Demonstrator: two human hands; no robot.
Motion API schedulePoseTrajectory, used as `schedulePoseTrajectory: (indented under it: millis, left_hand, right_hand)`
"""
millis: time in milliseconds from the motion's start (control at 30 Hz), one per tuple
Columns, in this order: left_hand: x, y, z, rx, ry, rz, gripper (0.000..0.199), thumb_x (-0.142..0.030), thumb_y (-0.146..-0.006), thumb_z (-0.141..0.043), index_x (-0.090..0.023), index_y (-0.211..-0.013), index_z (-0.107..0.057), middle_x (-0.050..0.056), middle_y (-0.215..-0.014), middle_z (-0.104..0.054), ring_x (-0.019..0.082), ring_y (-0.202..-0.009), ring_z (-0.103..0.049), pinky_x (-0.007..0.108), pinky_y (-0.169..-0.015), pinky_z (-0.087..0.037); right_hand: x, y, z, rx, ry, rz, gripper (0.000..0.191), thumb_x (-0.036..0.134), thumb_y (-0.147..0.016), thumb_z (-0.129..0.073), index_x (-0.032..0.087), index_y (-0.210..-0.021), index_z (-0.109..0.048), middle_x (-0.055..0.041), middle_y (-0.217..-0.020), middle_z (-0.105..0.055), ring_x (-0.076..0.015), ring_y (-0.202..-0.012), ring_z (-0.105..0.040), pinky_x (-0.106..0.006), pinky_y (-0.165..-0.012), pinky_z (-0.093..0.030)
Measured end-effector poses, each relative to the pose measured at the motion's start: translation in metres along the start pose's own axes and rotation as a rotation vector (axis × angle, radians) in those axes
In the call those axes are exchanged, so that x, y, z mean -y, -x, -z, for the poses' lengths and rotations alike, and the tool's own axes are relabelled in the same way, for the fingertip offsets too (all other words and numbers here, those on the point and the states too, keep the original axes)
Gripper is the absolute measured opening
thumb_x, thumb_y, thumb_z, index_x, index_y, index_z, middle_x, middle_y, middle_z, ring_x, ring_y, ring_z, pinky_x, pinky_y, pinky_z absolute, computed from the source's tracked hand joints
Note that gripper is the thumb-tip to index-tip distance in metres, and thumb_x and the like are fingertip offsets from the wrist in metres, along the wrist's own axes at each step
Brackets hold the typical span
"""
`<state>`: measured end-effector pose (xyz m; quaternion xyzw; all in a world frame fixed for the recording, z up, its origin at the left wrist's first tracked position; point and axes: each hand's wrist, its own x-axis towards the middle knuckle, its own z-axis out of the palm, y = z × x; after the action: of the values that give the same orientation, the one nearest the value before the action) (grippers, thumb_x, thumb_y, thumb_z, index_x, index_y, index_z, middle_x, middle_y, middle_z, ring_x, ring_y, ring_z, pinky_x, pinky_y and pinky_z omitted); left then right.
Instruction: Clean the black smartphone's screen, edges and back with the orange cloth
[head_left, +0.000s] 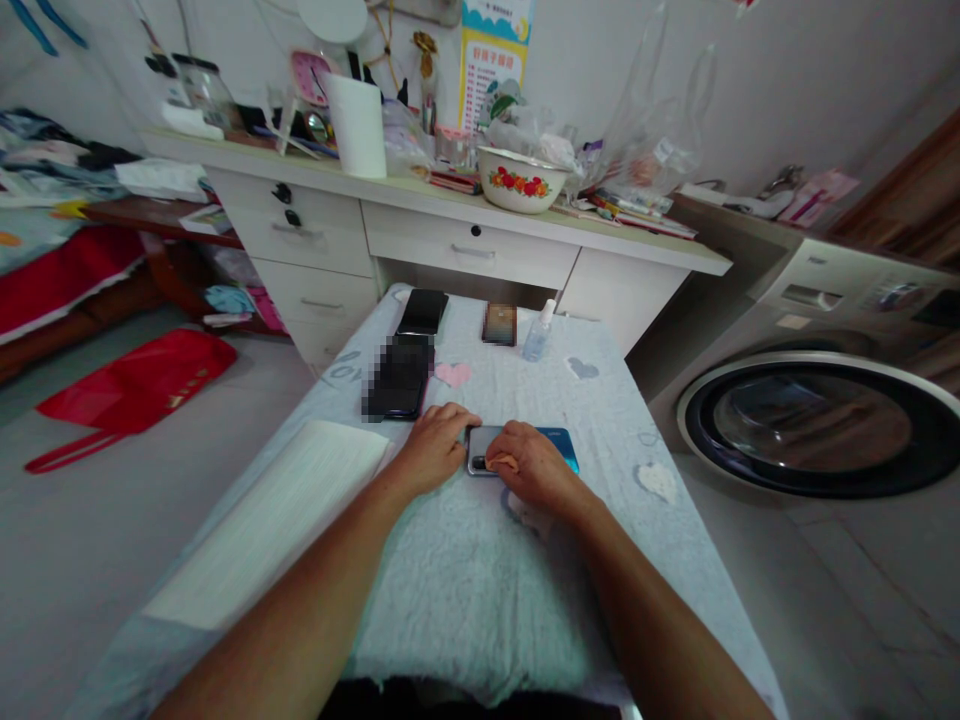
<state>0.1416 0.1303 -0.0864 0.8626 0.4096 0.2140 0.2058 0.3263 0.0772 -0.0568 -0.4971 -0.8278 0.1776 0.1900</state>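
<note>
A blue and silver smartphone (561,446) lies back side up and crosswise on the cloth-covered table. My left hand (438,446) grips its left end, with the fingertips along the top corner. Over the middle of the phone is my right hand (537,466), closed around a small orange cloth (502,462) pressed to the back near the camera bump. The right hand hides part of the phone. Beyond the hands stands a clear spray bottle (537,336) with a white cap. A small dark-screened device (499,324) lies to the left of the bottle.
Two dark devices, one nearer (409,380) and one farther (423,312), lie at the table's back left. A folded pale cloth (277,520) rests along the left side. Behind stands a white desk (480,245) with a flowered bowl (520,180); a washing machine (810,290) is to the right.
</note>
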Motion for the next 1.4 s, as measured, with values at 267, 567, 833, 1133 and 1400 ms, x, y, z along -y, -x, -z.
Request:
schedulePoseTrajectory:
  millis: [267,567,833,1133,1400]
  left_hand:
    - [-0.005,0.001,0.007,0.082,0.0,0.037,0.052,-0.021,-0.07,-0.056,-0.02,-0.121,-0.053,0.007,-0.119,-0.055,0.025,-0.113,-0.047,0.039,-0.1,-0.036]
    - [-0.005,0.005,0.005,0.099,-0.019,0.034,0.077,-0.047,-0.055,-0.078,-0.023,-0.122,-0.05,0.008,-0.123,-0.048,0.03,-0.115,-0.044,0.042,-0.099,-0.036]
    - [-0.007,0.002,0.009,0.093,0.01,0.019,0.07,-0.045,-0.054,-0.079,-0.022,-0.116,-0.056,0.007,-0.115,-0.052,0.029,-0.109,-0.048,0.04,-0.095,-0.039]
    - [0.003,0.002,0.01,0.101,0.062,-0.065,0.067,-0.039,-0.055,-0.079,-0.021,-0.115,-0.057,0.006,-0.115,-0.053,0.027,-0.109,-0.049,0.04,-0.096,-0.04]
    - [0.003,0.003,0.011,0.12,0.059,-0.047,0.067,-0.037,-0.057,-0.077,-0.021,-0.118,-0.055,0.007,-0.118,-0.051,0.027,-0.111,-0.048,0.04,-0.098,-0.039]
  right_hand:
    - [-0.005,0.008,0.014,0.091,-0.015,-0.047,0.017,0.004,-0.073,-0.057,0.017,-0.079,-0.066,-0.0023,-0.083,-0.06,-0.014,-0.08,-0.054,-0.023,-0.075,-0.038]
    - [-0.014,0.018,0.041,0.166,-0.045,-0.17,0.016,0.005,-0.071,-0.056,0.016,-0.075,-0.066,-0.0021,-0.08,-0.061,-0.0123,-0.071,-0.054,-0.021,-0.066,-0.037]
    - [-0.012,0.016,0.034,0.105,-0.062,-0.133,0.015,0.006,-0.071,-0.057,0.017,-0.076,-0.066,-0.0016,-0.081,-0.062,-0.0123,-0.074,-0.055,-0.021,-0.068,-0.038]
    - [0.0,0.007,0.011,0.053,-0.041,-0.019,0.013,0.007,-0.074,-0.059,0.017,-0.079,-0.067,-0.0024,-0.082,-0.061,-0.0136,-0.078,-0.054,-0.023,-0.075,-0.039]
    - [0.003,0.007,0.009,0.061,-0.007,-0.013,0.015,0.006,-0.074,-0.057,0.016,-0.08,-0.067,-0.0029,-0.082,-0.06,-0.0137,-0.079,-0.053,-0.023,-0.074,-0.038]
